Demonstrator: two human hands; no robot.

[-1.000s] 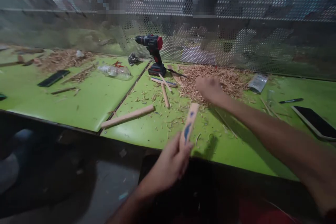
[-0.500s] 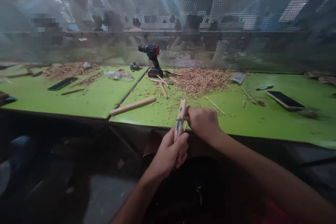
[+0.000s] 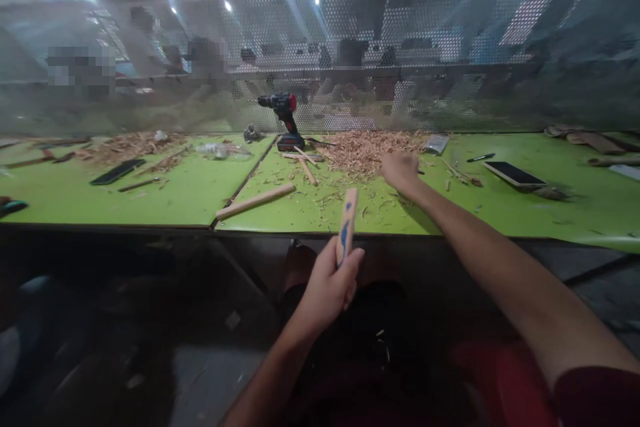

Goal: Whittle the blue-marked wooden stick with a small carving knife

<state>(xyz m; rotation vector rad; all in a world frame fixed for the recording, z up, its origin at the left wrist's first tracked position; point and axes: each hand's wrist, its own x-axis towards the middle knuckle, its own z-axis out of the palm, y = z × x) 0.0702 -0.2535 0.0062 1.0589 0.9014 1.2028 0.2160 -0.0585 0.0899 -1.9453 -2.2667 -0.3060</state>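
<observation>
My left hand (image 3: 334,280) is closed around a wooden stick (image 3: 349,220) with blue marks on its face. The stick points up and away, above the table's front edge. Out over the near side of the wood-shavings pile (image 3: 367,150), my right hand (image 3: 401,172) makes a fist. A short dark end of the knife (image 3: 421,172) pokes out at the fist's right side; its blade is hidden. A longer wooden stick (image 3: 257,200) lies on the green table (image 3: 280,221) to the left.
A cordless drill (image 3: 284,120) stands upright at the back, with thin wood pieces (image 3: 307,170) before it. To the right lie a small packet (image 3: 436,144), a pen (image 3: 481,157) and a phone (image 3: 515,173). A perforated screen (image 3: 320,103) closes off the far side.
My right hand has moved the knife off the blue-marked stick, forward and right to the shavings. My left hand keeps its hold on the stick. The view has shifted slightly.
</observation>
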